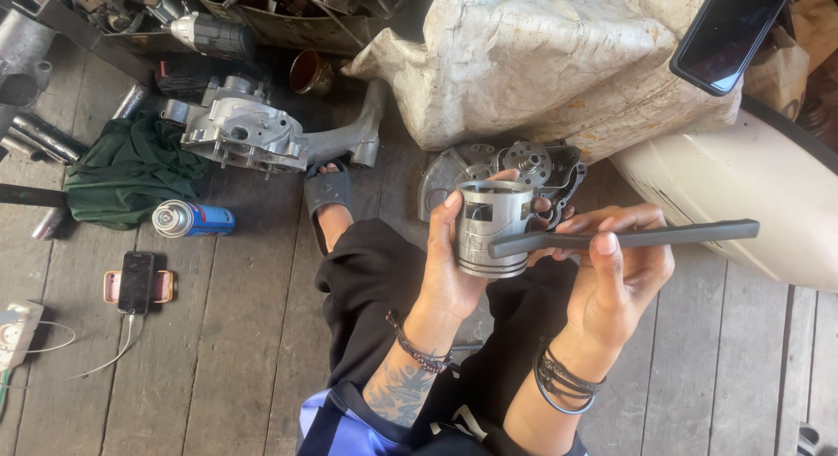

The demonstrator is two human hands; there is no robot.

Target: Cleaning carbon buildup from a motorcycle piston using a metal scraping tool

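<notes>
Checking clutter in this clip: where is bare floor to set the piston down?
Bare planks lie between the charging phone and the person's leg, below the spray can, and at lower right under the white panel. The top left is crowded: engine casing, green cloth, tubes. Left hand holds the piston.

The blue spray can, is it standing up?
No, the blue spray can lies on its side on the wooden floor beside the green cloth.

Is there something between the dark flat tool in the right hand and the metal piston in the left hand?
Nothing visible stands between them. The left hand grips the piston, and the flat tool in the right hand already lies with its end against the piston's side.
</notes>
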